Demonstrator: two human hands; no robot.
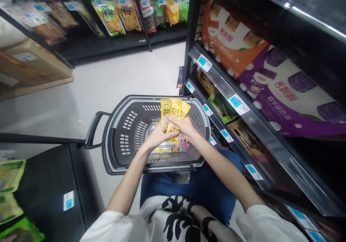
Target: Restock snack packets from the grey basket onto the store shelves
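Note:
Several slim yellow sachets [175, 107] with printed lettering are fanned out between my two hands, above a dark grey shopping basket [116, 152]. My left hand [158, 135] is closed round their lower left part. From the right, my right hand [183, 126] grips the same sachets, its thumb lying across their front. Beneath the hands, pink packets [185, 142] and another yellow packet [164, 149] lie on the basket floor, partly hidden by my hands. The basket's black handle [93, 130] sticks out to the left.
A shelf rack on the right carries an orange carton [229, 36], a purple carton [286, 90] and blue price tags [236, 103]. Bagged snacks [109, 15] hang at the back. A cardboard box [32, 63] stands at left, with green packets [10, 177] below it.

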